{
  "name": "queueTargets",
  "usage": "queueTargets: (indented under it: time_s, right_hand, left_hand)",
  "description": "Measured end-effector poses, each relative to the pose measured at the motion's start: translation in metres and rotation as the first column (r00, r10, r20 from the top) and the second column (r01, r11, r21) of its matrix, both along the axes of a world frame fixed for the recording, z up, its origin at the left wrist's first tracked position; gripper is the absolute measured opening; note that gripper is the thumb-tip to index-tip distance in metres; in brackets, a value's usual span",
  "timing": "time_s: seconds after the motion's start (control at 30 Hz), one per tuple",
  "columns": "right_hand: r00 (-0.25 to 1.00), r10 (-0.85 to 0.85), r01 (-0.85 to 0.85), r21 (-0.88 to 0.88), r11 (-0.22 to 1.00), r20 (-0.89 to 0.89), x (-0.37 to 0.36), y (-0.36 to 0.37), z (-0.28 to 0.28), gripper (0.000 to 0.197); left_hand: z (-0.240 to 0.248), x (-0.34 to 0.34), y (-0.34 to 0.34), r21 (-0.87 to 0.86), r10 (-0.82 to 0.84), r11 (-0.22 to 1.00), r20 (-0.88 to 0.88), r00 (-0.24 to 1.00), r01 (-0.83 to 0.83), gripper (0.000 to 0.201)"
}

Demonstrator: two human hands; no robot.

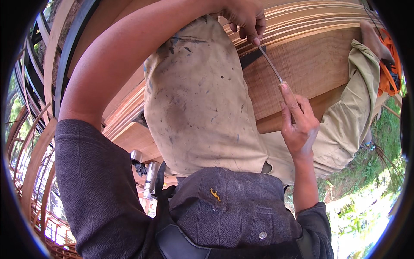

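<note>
My right hand [302,123] is closed round the handle of a slim metal file [271,64], with the index finger stretched along it. Only a small light-brown bit of the handle shows; the rest is hidden in the palm. At the file's far end my left hand [248,21] pinches the tip between thumb and fingers. Beneath the file a dark, flat blade [252,57] like a saw blade sticks out from beside my bent knee, its other end out of sight. The file slants across the blade's end; whether they touch, I cannot tell.
Stacked wooden boards [306,64] lie under and beyond my legs. Khaki trousers [202,99] cover my raised knee. A metal flask [150,177] and cup [136,156] stand at the lower left. Curved wooden strips [49,64] rise at far left; an orange item [388,64] lies by my bare foot.
</note>
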State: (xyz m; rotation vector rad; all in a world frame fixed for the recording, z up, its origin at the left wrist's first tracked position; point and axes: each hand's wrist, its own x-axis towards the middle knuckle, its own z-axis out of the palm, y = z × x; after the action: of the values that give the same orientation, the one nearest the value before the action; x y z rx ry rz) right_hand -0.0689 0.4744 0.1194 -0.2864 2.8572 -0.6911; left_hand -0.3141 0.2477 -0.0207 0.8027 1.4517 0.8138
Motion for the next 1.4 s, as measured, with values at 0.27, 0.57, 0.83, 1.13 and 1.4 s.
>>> queueTargets:
  time_s: [0.27,0.57,0.83,1.13,1.4]
  right_hand:
    - [1.0,-0.008,0.007,0.019,1.0,0.013,0.005,-0.002,0.0,0.065]
    - [1.0,0.015,-0.017,0.069,0.997,0.017,0.007,0.0,-0.001,0.065]
    - [0.998,0.056,-0.054,0.065,0.996,-0.032,-0.035,-0.027,-0.018,0.067]
    - [0.997,0.044,-0.039,0.071,0.997,-0.069,-0.014,-0.011,-0.007,0.064]
    - [0.999,0.02,-0.019,0.033,0.999,-0.041,-0.002,-0.006,-0.005,0.065]
  left_hand:
    - [-0.005,0.002,0.006,0.064,-0.052,0.997,0.003,0.999,0.052,0.028]
    - [0.005,0.013,0.008,0.096,-0.06,0.992,-0.191,0.98,0.079,0.021]
    - [0.001,-0.004,-0.039,-0.111,0.106,0.987,-0.102,0.989,-0.117,0.027]
    - [0.011,0.002,-0.02,0.023,0.097,0.995,0.04,0.995,-0.098,0.026]
    - [0.008,0.007,0.003,0.042,-0.031,0.999,-0.105,0.994,0.035,0.026]
